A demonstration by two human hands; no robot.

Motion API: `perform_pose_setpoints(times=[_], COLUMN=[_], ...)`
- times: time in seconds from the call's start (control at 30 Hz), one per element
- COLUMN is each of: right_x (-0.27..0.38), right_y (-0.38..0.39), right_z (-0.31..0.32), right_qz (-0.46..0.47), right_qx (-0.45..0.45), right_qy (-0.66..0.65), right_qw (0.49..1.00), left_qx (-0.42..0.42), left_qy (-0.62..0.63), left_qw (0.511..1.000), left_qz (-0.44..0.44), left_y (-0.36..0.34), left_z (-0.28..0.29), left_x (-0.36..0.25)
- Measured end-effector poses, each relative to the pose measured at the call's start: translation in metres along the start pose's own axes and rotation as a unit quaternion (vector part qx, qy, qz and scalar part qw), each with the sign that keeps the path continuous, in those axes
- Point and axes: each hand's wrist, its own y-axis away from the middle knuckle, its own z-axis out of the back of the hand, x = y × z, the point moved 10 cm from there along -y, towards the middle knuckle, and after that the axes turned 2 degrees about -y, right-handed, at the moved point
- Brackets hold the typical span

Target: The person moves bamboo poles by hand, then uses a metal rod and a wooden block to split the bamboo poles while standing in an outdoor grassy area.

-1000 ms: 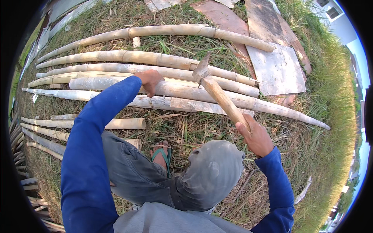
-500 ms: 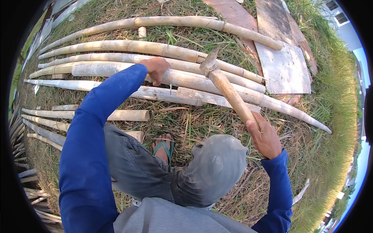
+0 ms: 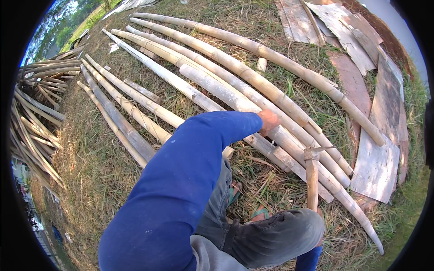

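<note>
A thick bamboo pole [image 3: 289, 141] lies slantwise on the grass [image 3: 246, 201], tapering toward the near right. The left hand [image 3: 270, 121] rests over it, probably to steady it; its fingertips are hidden, so I cannot tell whether it grips. Nearer and to the right, a wooden-handled tool [image 3: 312, 183] points head up, held low by the right hand [image 3: 321, 214], seemingly leaving its head free. The knee [image 3: 304, 228] hides most of that hand. Whether the tool's head touches the pole is unclear.

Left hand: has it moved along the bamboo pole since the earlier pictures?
No: against the flat board, the left hand stays at about the same spot on the bamboo pole; the view has turned.
</note>
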Motion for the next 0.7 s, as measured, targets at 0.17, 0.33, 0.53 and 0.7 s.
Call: perform_pose_setpoints(times=[0.17, 0.33, 0.53, 0.7], right_x=[-0.023, -0.051, -0.059, -0.057], right_y=[0.032, 0.061, 0.081, 0.089], right_z=[-0.009, -0.004, 0.003, 0.008], right_qz=[-0.039, -0.105, -0.141, -0.120], right_qx=[0.021, 0.020, 0.001, -0.022], right_qy=[-0.042, -0.067, -0.091, -0.137], right_qw=[0.998, 0.992, 0.986, 0.983], left_qx=[-0.236, -0.507, -0.451, -0.500], left_qy=[-0.007, 0.188, 0.852, 0.834], left_qw=[0.971, 0.802, 0.064, 0.168], left_qz=[0.030, 0.256, 0.257, 0.164], left_y=[0.083, 0.197, 0.180, 0.191], left_z=[0.030, -0.002, -0.153, -0.154], left_x=[0.016, 0.072, 0.219, 0.255])
